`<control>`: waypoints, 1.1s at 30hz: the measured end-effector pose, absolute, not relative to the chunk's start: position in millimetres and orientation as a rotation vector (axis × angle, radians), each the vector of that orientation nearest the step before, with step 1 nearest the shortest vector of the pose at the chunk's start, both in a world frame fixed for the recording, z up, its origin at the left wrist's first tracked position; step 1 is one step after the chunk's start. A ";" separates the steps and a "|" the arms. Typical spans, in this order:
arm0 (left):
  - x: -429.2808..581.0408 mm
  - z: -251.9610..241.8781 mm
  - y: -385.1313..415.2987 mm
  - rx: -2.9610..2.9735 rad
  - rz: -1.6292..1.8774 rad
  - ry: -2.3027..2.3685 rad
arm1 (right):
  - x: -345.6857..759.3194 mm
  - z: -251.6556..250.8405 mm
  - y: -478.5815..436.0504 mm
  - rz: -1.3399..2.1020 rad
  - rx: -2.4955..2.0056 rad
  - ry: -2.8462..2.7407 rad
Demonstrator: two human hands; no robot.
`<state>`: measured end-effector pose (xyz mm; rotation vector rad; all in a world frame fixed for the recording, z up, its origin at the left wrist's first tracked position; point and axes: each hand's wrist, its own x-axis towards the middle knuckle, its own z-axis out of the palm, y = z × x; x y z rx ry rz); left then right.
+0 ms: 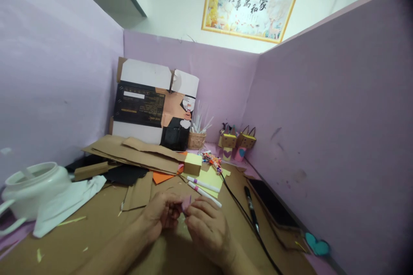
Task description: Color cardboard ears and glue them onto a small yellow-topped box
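Between my two hands is a small piece of pinkish-purple paper (186, 203), held over the cardboard-covered table. My left hand (161, 215) pinches its left side with thumb and fingers. From the right, my right hand (206, 223) grips the same piece, its fingers curled and partly hiding it. Just beyond my hands lie two white markers (204, 184) with pink and purple bands, on pale yellow paper (211, 177). A small box with a yellow top (192, 164) stands behind them.
A white teapot (35, 189) stands at left beside white tissue (71, 202). Cardboard sheets (138, 154) and a flattened box (142, 107) are behind. A glue gun (214, 163) trails a black cable. At right are a pen (251, 210), a phone (274, 204) and cardboard figures (229, 142).
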<state>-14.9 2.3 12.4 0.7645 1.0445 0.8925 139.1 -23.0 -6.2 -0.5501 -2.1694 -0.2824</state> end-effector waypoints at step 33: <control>-10.6 25.9 -11.3 1.750 1.146 1.137 | 132.5 3.7 -16.2 0.692 -1.116 -1.493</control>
